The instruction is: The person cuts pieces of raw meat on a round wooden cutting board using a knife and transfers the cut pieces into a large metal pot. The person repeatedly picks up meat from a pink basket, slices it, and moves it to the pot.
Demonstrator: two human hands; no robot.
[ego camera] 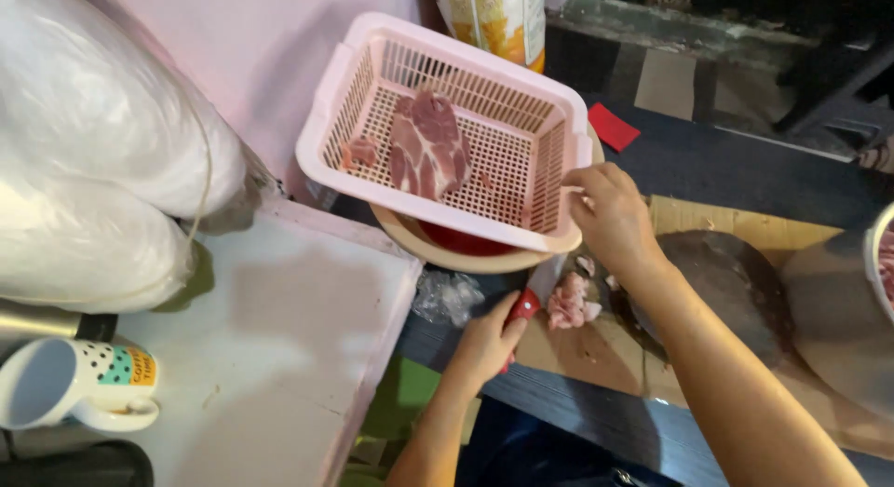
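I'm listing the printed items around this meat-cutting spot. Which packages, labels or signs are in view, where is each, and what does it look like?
Tall white and yellow printed bag: top edge, behind the pink slotted plastic basket.
White ceramic mug with black dots and a teal and yellow label patch: lower left, lying on its side on the pale counter.
Bulging white plastic sacks: left side, no print visible.
No screens or signs.

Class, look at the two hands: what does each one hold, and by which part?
The left hand grips a knife by its red handle. The right hand holds the pink basket by its near corner rim.
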